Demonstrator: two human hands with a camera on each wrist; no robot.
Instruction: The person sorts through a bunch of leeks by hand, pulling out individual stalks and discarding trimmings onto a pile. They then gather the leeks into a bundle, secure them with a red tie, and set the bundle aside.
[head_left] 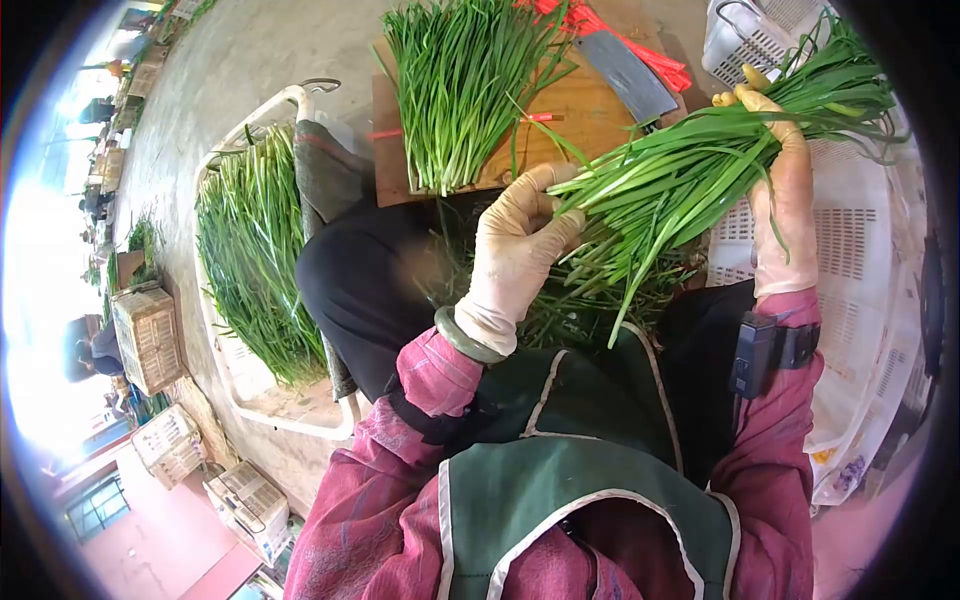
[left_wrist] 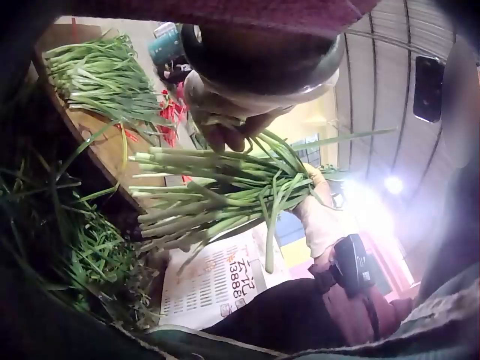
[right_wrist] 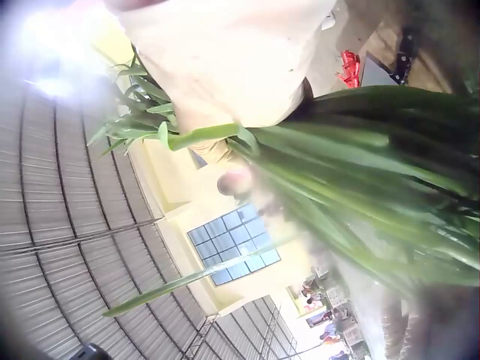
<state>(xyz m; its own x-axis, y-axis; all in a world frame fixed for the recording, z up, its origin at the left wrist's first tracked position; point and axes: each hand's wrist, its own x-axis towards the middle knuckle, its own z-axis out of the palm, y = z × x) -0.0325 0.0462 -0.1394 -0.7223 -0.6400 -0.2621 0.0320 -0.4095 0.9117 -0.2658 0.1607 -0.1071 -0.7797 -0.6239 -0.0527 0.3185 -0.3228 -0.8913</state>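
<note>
A loose bunch of long green leafy stalks (head_left: 670, 185) lies across the right hand (head_left: 785, 195), whose gloved fingers curl round it toward the leafy end. At the pale stalk ends, the gloved left hand (head_left: 520, 250) has its thumb and fingers bent around a few stalk tips. In the left wrist view the left hand (left_wrist: 232, 112) is just above the bunch (left_wrist: 217, 187), its fingertips at some stalks. The right wrist view shows the right hand (right_wrist: 225, 60) around the leaves (right_wrist: 352, 157), its fingertips partly hidden.
A neat pile of stalks (head_left: 465, 90) lies on a wooden board (head_left: 570, 95) beside a cleaver (head_left: 628, 78) and red strips (head_left: 665, 68). More stalks (head_left: 255, 240) fill a white-framed holder at left. Loose trimmings (head_left: 590, 300) lie between the legs. White crates (head_left: 845, 240) stand at right.
</note>
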